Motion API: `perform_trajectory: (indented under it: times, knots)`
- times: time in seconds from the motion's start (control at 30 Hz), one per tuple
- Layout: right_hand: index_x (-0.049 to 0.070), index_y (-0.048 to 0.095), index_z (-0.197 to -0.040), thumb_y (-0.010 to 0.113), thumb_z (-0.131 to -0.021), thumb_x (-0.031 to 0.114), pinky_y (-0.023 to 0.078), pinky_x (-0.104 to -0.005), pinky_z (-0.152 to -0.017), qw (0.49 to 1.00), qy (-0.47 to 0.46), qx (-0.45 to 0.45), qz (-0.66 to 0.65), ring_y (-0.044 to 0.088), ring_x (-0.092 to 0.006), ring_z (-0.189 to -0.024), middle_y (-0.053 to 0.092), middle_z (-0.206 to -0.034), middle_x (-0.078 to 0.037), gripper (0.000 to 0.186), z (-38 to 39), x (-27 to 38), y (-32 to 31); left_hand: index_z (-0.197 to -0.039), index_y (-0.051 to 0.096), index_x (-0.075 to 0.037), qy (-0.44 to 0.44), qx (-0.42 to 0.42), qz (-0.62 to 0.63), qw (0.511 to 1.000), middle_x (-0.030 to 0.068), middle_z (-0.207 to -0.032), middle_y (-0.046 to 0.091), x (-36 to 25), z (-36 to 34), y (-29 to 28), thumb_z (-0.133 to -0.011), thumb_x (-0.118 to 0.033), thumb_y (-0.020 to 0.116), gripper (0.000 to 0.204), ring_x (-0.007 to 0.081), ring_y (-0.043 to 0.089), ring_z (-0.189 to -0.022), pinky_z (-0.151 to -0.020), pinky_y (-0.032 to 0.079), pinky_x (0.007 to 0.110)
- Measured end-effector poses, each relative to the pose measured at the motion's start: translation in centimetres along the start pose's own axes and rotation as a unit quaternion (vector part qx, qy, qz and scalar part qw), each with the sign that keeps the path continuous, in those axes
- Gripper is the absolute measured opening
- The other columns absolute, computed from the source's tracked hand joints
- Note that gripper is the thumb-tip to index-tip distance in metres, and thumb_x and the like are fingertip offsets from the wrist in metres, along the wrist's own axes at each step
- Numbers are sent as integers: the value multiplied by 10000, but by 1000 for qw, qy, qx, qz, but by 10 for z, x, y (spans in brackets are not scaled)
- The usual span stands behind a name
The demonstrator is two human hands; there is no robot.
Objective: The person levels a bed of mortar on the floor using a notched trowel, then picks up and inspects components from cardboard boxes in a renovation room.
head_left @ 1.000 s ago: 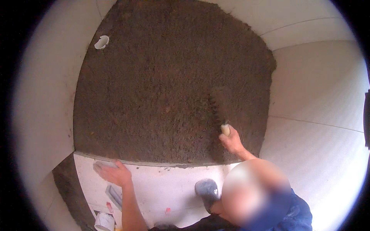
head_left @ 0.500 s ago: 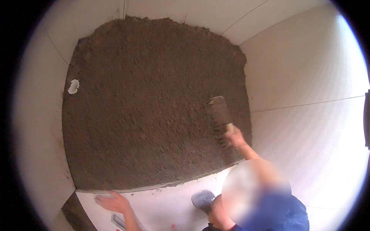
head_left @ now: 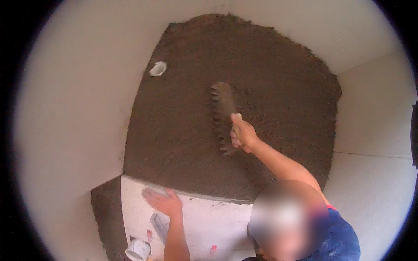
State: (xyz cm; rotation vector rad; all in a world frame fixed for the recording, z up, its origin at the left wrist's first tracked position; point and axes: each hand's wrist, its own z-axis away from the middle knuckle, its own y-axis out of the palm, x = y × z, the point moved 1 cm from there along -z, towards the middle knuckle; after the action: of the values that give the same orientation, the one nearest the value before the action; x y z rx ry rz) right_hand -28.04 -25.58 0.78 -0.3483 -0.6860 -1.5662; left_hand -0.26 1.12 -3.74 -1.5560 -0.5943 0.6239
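My right hand [head_left: 241,132] grips the pale handle of a long toothed trowel [head_left: 222,98] over the dark, rough mortar surface [head_left: 183,113], a little right of its middle. The trowel's teeth face left. My left hand [head_left: 163,200], dusty and with fingers stretched out, rests at the edge of a pale board [head_left: 222,217] along the near side of the mortar. Just below that hand lies a grey flat tool [head_left: 159,224]; what kind it is I cannot make out. A blurred round patch hides part of my lower right body.
Pale panelled walls [head_left: 74,108] surround the mortar. A white pipe opening [head_left: 158,68] sits near its left edge. Small red pieces [head_left: 213,249] and a white cylinder [head_left: 137,250] are at the near board. A narrower dark mortar strip [head_left: 106,213] runs down at the lower left.
My view has swung about. My right hand and trowel have moved up and left across the mortar from the right side. My left hand remains at the board's edge.
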Motion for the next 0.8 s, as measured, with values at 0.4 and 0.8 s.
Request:
perform_trajectory:
  times: [0.4, 0.8]
  knots:
    - [50, 532, -1035, 596, -945, 474, 531, -479, -607, 767, -315, 267, 491, 680, -365, -690, 679, -794, -176, 438, 25, -82, 120, -1463, 236, 142, -15, 10, 47, 999, 331, -1550, 218, -12, -7, -24, -888, -263, 549, 771, 456, 181, -1467, -1198, 151, 544]
    - [21, 539, -1117, 626, -916, 385, 532, -539, -808, 741, -275, -34, 611, 661, -453, -931, 685, -976, -276, 425, -46, 66, 32, -1493, 238, 106, -24, 19, 19, 999, 276, -1575, 226, -19, -4, -17, -915, -253, 561, 753, 400, 183, -1484, -1212, 161, 499]
